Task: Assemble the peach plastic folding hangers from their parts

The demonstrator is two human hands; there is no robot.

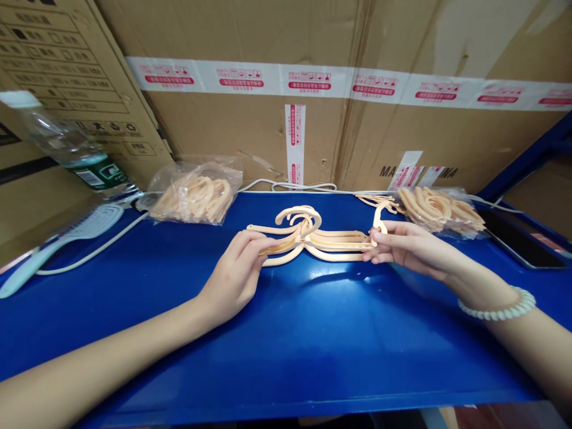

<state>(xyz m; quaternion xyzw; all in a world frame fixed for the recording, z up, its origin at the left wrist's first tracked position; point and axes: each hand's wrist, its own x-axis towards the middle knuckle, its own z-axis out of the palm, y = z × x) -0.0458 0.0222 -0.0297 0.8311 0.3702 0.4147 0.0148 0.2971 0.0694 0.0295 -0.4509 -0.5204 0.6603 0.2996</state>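
Observation:
Several peach-coloured plastic clothes hangers point(333, 241) lie together at the middle of the blue tabletop, their curved hooks pointing up and away from me. My left hand point(235, 268) is closed on the left arm of one hanger, fingers over the top. At the other side, my right hand point(409, 244) pinches a small curved hook piece point(379, 214) of the same colour, right at the hangers' right end. The right fingertips also meet the hanger arm there; whether the two parts are joined is hidden.
Clear bags of peach hanger parts lie at the back left point(194, 196) and back right point(440, 208), with loose pieces point(378, 202) between. A water bottle point(75, 149) and hairbrush point(67, 241) are left; a phone point(521, 238) is right. A white cable point(304, 187) runs before the cardboard box point(250, 131).

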